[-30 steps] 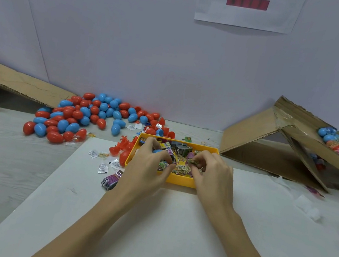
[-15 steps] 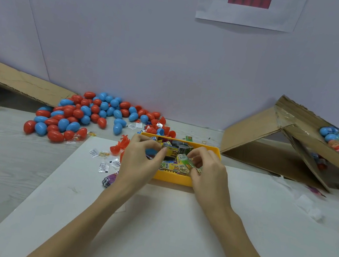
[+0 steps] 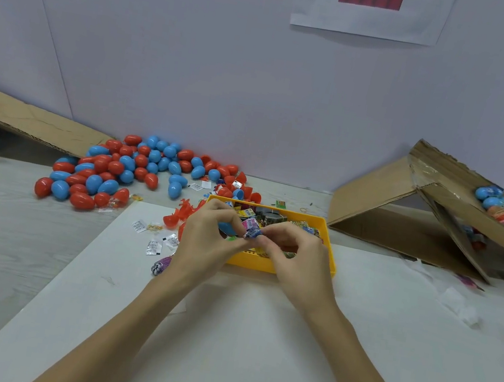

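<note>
Over the yellow tray (image 3: 250,261), the left hand (image 3: 206,244) and right hand (image 3: 298,258) both pinch a purple-blue wrapped packet (image 3: 252,233) between them, the left hand also cupping a blue egg half (image 3: 226,227).

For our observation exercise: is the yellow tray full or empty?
Full: many small colourful packets crowd the yellow tray.

I work from one view only: a wide-angle camera worn on the person's head, facing forward and tilted down at the table (image 3: 8,236). It sits close. Both forearms enter from the bottom edge, and the left hand (image 3: 207,243) and right hand (image 3: 299,260) pinch a small packet (image 3: 252,233) just below frame centre. The wall (image 3: 197,68) fills the upper half. A cardboard flap (image 3: 25,121) and a cardboard box (image 3: 374,196) bound the sides.
</note>
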Available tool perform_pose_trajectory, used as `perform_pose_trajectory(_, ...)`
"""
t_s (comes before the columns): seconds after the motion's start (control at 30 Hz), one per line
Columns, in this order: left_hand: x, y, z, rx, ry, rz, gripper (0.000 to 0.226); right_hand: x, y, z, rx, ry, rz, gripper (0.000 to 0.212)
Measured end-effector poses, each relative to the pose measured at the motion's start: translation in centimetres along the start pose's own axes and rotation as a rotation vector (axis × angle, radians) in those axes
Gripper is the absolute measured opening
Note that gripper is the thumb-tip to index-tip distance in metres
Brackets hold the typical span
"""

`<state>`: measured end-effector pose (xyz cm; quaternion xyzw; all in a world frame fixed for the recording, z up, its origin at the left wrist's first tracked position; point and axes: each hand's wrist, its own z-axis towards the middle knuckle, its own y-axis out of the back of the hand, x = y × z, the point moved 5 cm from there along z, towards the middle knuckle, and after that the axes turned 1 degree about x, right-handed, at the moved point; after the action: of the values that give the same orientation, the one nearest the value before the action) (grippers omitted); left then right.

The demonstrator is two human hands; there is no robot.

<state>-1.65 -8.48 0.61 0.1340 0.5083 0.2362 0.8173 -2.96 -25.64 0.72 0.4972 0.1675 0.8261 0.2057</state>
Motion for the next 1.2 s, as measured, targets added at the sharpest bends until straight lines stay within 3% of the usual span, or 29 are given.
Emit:
perform_pose_trajectory(0.33,-0.2,0.5,0.3,0.044,0.071,-0.059,0.025,-1.3,1.5,0.5,-0.048,-0.036,-0.074,0.005)
perform_pose_trajectory(0.47,-0.1,0.2,0.3,0.057,0.048,-0.021,0.029,0.1,1.4,0.2,-0.014,0.107,-0.152,0.037)
perform_pose_trajectory(0.53,-0.1,0.0,0.3,0.063,0.018,0.001,0.033,0.8,0.9,0.1,0.042,0.131,-0.098,0.044)
perform_pose_trajectory(0.67,-0.1,0.0,0.4,0.058,-0.014,0.007,0.035,0.5,0.0,-0.1,0.072,0.041,-0.006,0.023)
perform_pose_trajectory(0.83,-1.1,0.0,0.0,0.123,-0.085,-0.013,0.022,-0.5,0.3,0.3,0.047,-0.052,0.093,0.013)
perform_pose_trajectory(0.93,-1.4,-0.1,0.0,0.132,-0.106,-0.056,0.017,-1.2,1.1,0.4,-0.061,-0.119,0.176,0.01)
perform_pose_trajectory(1.1,-1.4,0.2,0.0,0.045,-0.048,-0.209,0.042,-2.6,2.8,0.5,-0.218,-0.267,0.25,0.018)
perform_pose_trajectory(1.2,-1.8,-0.2,-0.2,0.05,-0.074,-0.218,0.029,-2.5,2.6,0.3,-0.206,-0.266,0.272,0.017)
